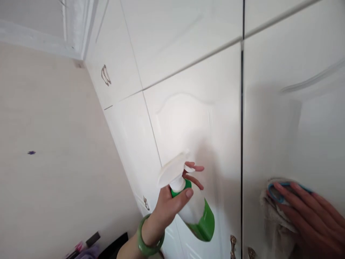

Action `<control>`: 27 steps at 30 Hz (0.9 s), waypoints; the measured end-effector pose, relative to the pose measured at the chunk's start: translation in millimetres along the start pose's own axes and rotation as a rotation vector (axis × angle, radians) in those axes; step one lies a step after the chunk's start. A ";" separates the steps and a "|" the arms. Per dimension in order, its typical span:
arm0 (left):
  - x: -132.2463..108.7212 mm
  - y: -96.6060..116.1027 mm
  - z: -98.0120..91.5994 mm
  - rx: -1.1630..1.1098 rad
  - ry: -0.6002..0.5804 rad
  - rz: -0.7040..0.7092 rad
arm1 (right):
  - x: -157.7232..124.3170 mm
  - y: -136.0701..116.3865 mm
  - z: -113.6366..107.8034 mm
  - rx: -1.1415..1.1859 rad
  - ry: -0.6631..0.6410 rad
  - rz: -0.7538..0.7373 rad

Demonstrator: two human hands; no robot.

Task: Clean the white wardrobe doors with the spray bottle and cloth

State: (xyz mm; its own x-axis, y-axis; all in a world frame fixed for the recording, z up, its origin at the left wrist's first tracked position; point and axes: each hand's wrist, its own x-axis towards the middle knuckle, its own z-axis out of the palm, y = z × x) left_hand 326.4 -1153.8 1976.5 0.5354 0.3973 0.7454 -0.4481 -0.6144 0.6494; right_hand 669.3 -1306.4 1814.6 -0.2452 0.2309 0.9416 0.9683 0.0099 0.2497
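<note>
A white spray bottle [198,212] with green liquid low inside and a green collar is gripped at the neck by my left hand [171,201]. Its white trigger head tilts toward the upper right, in front of a white cabinet door [185,118]. A green bangle circles my left wrist. Over on the right, my right hand [309,212] lies with fingers stretched over a greyish cloth with a blue edge [277,210], pressing it flat against another white door [272,136]. Part of the cloth hangs down below the fingers.
Metal handles [233,246] sit low beside the dark gap between the doors. Another handle [106,75] is on an upper left door. A pale wall [54,144] stands at left, with dark and purple items [90,250] at its foot.
</note>
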 end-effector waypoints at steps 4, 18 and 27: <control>46.7 53.3 3.3 -0.003 0.061 -0.015 | 9.6 -8.3 0.0 0.121 0.012 0.066; 254.5 226.8 30.5 0.217 0.174 0.280 | 23.2 -12.8 0.8 0.174 0.066 0.020; 342.7 306.1 31.1 0.304 0.255 0.413 | 29.9 -17.1 -1.0 0.087 0.090 0.001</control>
State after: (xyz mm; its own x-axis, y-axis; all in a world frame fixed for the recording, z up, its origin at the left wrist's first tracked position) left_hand 395.0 -1226.9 2426.0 0.1530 0.2112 0.9654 -0.3371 -0.9072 0.2519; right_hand 645.4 -1300.6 1838.8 -0.2441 0.1426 0.9592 0.9680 0.0954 0.2322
